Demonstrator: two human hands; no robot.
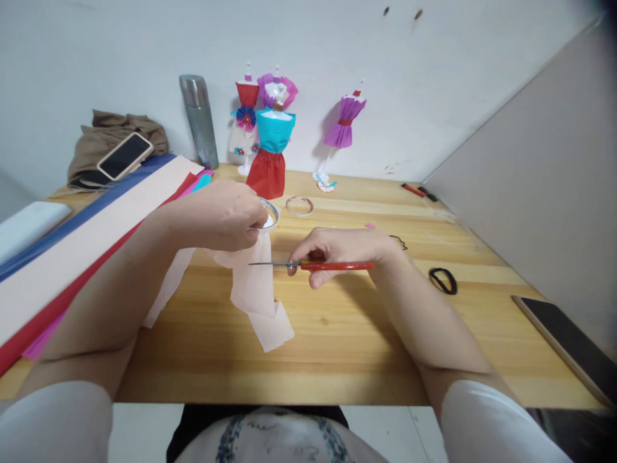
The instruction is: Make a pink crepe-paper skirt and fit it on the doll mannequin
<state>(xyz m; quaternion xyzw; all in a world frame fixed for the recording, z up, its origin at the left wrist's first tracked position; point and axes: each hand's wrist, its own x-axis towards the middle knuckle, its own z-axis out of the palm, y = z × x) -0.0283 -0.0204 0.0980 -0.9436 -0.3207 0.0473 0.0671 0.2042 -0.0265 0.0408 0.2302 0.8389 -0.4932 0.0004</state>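
Scissors (337, 265) — crosswise, tips leftward

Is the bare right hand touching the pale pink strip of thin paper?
Apart. In the head view, wooden tabletop shows between the right hand and the paper strip.

At the back left, there's a crumpled brown cloth (114, 127), a black-screened phone in a pale case (125, 156) lying on it, and a tall grey metallic bottle (200, 122) standing upright near the white wall (328, 38). Over on the right, a black oval band (443, 281) sits on the wooden tabletop (332, 360), with a dark-screened, pale-edged flat device (563, 341) beyond it, and a slim red stick-shaped item (413, 190) near the wall.
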